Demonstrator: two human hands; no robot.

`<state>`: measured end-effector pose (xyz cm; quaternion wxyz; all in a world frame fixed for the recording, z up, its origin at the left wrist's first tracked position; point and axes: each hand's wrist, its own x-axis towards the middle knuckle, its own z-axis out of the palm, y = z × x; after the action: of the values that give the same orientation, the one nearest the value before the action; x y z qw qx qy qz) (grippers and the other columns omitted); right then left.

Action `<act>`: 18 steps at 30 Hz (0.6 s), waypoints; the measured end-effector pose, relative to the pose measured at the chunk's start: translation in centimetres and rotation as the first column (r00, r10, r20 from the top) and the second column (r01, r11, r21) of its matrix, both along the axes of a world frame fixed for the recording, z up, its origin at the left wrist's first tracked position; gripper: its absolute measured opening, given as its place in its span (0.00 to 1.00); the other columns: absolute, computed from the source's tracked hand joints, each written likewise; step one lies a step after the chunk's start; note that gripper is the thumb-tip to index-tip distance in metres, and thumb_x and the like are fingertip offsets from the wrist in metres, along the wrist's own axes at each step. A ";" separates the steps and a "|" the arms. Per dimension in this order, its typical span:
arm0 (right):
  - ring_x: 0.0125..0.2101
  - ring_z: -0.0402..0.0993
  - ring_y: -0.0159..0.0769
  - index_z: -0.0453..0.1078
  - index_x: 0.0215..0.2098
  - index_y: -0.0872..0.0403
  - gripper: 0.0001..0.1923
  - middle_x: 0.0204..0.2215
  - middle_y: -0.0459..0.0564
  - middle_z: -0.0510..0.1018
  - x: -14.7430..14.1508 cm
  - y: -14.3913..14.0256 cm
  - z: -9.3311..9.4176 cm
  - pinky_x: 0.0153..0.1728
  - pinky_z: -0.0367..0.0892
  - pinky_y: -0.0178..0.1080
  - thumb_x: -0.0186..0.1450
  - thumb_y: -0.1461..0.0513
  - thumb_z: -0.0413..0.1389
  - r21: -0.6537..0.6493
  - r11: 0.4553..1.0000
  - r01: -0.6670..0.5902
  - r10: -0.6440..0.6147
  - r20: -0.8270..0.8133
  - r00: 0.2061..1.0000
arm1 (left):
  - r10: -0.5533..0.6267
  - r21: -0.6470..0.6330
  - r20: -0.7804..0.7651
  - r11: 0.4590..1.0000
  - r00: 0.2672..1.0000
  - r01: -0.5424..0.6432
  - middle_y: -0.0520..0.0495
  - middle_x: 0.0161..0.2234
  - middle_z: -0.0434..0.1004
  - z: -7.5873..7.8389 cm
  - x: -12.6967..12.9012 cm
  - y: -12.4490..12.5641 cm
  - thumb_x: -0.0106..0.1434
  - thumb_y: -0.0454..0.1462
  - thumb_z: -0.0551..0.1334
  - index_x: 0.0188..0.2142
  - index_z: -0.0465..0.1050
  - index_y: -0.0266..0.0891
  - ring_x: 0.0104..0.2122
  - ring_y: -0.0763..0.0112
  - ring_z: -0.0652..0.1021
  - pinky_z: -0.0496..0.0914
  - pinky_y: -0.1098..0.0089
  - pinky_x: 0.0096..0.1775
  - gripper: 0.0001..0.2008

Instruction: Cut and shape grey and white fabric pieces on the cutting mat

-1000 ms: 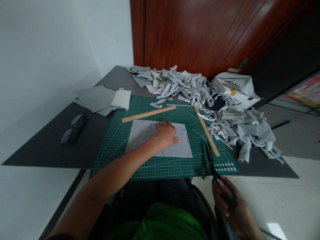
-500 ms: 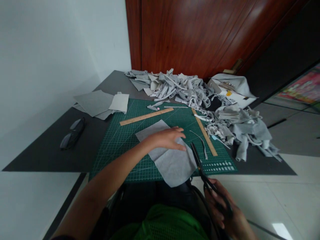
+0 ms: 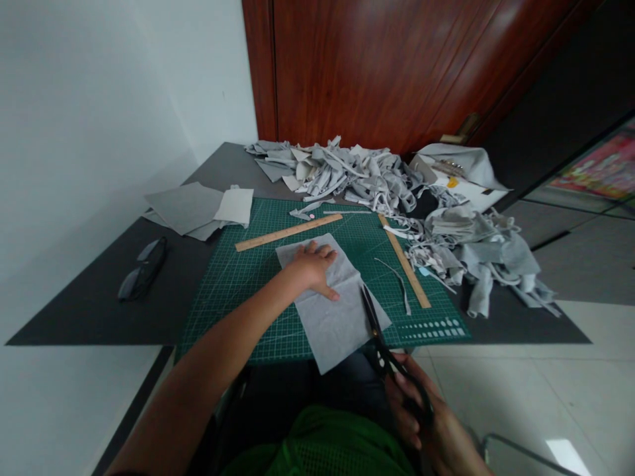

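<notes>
A light grey piece of cloth (image 3: 337,324) lies on the green cutting mat (image 3: 238,297), its lower corner hanging past the mat's front edge. On its upper part my left hand (image 3: 312,268) rests flat with fingers spread. My right hand (image 3: 417,403) grips the handles of black scissors (image 3: 374,324) at the front right. Their blades point away from me and lie over the right part of the cloth; I cannot tell whether the cloth is between them. A thin cut strip (image 3: 399,284) curls on the mat to the right.
Two wooden rulers, one slanting at the back (image 3: 288,233) and one at the right (image 3: 404,261), lie on the mat. Behind is a heap of grey scraps (image 3: 342,172), with more cloth (image 3: 501,251) and a white box (image 3: 461,182) rightward. Glasses (image 3: 143,268) and fabric sheets (image 3: 188,208) lie left.
My left hand has moved left and flattened onto the cloth. The scissors in my right hand have shifted left, over the cloth. The cloth has turned slightly.
</notes>
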<state>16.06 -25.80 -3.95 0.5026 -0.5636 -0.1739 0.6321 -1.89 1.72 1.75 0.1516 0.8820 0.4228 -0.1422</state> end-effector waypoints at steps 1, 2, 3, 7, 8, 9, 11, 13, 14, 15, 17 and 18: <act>0.14 0.53 0.22 0.66 0.52 0.47 0.36 0.22 0.34 0.65 -0.3 0.2 0.0 0.10 0.52 0.24 0.55 0.43 0.72 0.002 1.000 -0.011 0.012 -0.026 1.000 | 0.008 -0.012 -0.017 1.000 1.000 -0.008 0.44 0.78 0.37 0.0 -0.7 1.1 0.47 0.63 0.73 0.77 0.41 0.48 0.75 0.35 0.41 0.43 0.42 0.71 0.67; 0.14 0.53 0.21 0.66 0.52 0.48 0.36 0.22 0.35 0.65 -0.7 0.3 0.1 0.10 0.52 0.24 0.55 0.43 0.73 0.005 1.000 -0.029 0.030 -0.050 0.998 | 0.025 -0.015 -0.038 1.000 0.999 -0.026 0.45 0.78 0.36 0.0 -1.5 2.2 0.46 0.63 0.73 0.77 0.41 0.49 0.75 0.35 0.40 0.42 0.43 0.71 0.68; 0.14 0.52 0.21 0.66 0.51 0.48 0.35 0.23 0.35 0.66 -1.0 0.2 0.0 0.10 0.52 0.24 0.54 0.43 0.73 0.011 0.998 -0.054 0.055 -0.072 0.996 | 0.034 -0.008 -0.046 0.999 0.998 -0.034 0.46 0.78 0.35 0.0 -2.3 3.3 0.45 0.63 0.72 0.77 0.41 0.49 0.75 0.35 0.39 0.40 0.43 0.71 0.68; 0.14 0.52 0.21 0.67 0.53 0.48 0.33 0.25 0.37 0.67 -1.2 -0.6 -0.3 0.10 0.53 0.25 0.58 0.44 0.71 0.042 0.993 -0.108 0.112 -0.116 0.987 | 0.047 0.010 -0.028 0.999 0.999 -0.047 0.45 0.78 0.32 0.1 -4.5 5.7 0.43 0.63 0.72 0.77 0.40 0.48 0.75 0.39 0.36 0.39 0.48 0.72 0.70; 0.15 0.52 0.21 0.68 0.53 0.48 0.32 0.25 0.37 0.67 -1.0 -0.9 -0.4 0.11 0.53 0.25 0.58 0.44 0.71 0.050 0.993 -0.103 0.108 -0.121 0.987 | 0.044 0.006 -0.018 0.999 0.999 -0.044 0.44 0.78 0.30 0.2 -4.6 5.6 0.44 0.64 0.72 0.77 0.39 0.47 0.75 0.40 0.36 0.39 0.49 0.72 0.70; 0.15 0.52 0.21 0.68 0.53 0.48 0.31 0.25 0.37 0.66 -0.6 -1.1 -0.4 0.11 0.53 0.25 0.59 0.45 0.71 0.056 0.994 -0.092 0.098 -0.122 0.988 | 0.040 0.006 -0.002 0.999 0.999 -0.040 0.42 0.78 0.29 0.2 -4.4 5.3 0.45 0.65 0.70 0.77 0.38 0.45 0.75 0.40 0.35 0.38 0.49 0.72 0.70; 0.16 0.53 0.22 0.69 0.53 0.48 0.30 0.24 0.37 0.65 0.1 -1.6 -0.2 0.12 0.54 0.25 0.59 0.46 0.71 0.065 0.997 -0.051 0.058 -0.111 0.992 | 0.029 0.031 0.048 0.999 0.998 -0.030 0.39 0.77 0.25 0.2 -3.3 4.0 0.50 0.69 0.65 0.77 0.37 0.41 0.75 0.39 0.33 0.36 0.47 0.71 0.68; 0.16 0.55 0.23 0.69 0.52 0.48 0.29 0.24 0.37 0.65 0.9 -2.0 0.1 0.14 0.55 0.25 0.60 0.47 0.71 0.054 0.999 0.006 -0.001 -0.085 0.996 | 0.025 0.106 0.107 0.994 0.994 -0.037 0.37 0.77 0.24 -0.1 -1.7 2.3 0.54 0.70 0.60 0.77 0.36 0.37 0.74 0.37 0.29 0.33 0.41 0.70 0.65; 0.17 0.55 0.23 0.69 0.52 0.48 0.29 0.24 0.37 0.65 1.2 -2.3 0.3 0.14 0.55 0.25 0.59 0.47 0.71 0.042 0.999 0.028 -0.025 -0.072 0.997 | 0.022 0.142 0.128 0.989 0.991 -0.040 0.35 0.77 0.25 -0.3 -0.8 1.4 0.55 0.70 0.59 0.77 0.36 0.35 0.74 0.36 0.28 0.31 0.39 0.70 0.65; 0.17 0.55 0.23 0.69 0.52 0.48 0.29 0.24 0.37 0.65 1.4 -2.6 0.4 0.14 0.54 0.25 0.59 0.47 0.71 0.032 0.998 0.045 -0.043 -0.059 0.997 | 0.018 0.144 0.129 0.989 0.992 -0.037 0.34 0.77 0.26 -0.6 -0.1 0.6 0.55 0.70 0.59 0.77 0.36 0.34 0.74 0.36 0.29 0.31 0.37 0.69 0.65; 0.17 0.54 0.22 0.70 0.52 0.48 0.29 0.24 0.37 0.65 1.8 -3.6 0.5 0.15 0.54 0.25 0.59 0.46 0.71 0.029 0.998 0.050 -0.049 -0.033 0.998 | 0.029 0.046 0.067 0.998 0.997 -0.033 0.32 0.77 0.26 -1.2 1.0 -0.5 0.52 0.73 0.59 0.77 0.34 0.33 0.74 0.31 0.31 0.32 0.34 0.68 0.70; 0.17 0.54 0.22 0.71 0.52 0.48 0.29 0.24 0.37 0.65 2.0 -4.2 0.4 0.15 0.53 0.26 0.59 0.46 0.71 0.034 0.999 0.039 -0.038 -0.029 0.999 | 0.024 0.015 0.039 1.000 0.999 -0.025 0.32 0.77 0.24 -1.4 1.3 -0.8 0.48 0.75 0.60 0.77 0.33 0.34 0.73 0.29 0.30 0.31 0.33 0.68 0.73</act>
<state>18.08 -29.97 -3.50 0.5267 -0.5492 -0.1667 0.6271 -0.63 0.91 0.34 0.1546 0.8806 0.4316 -0.1200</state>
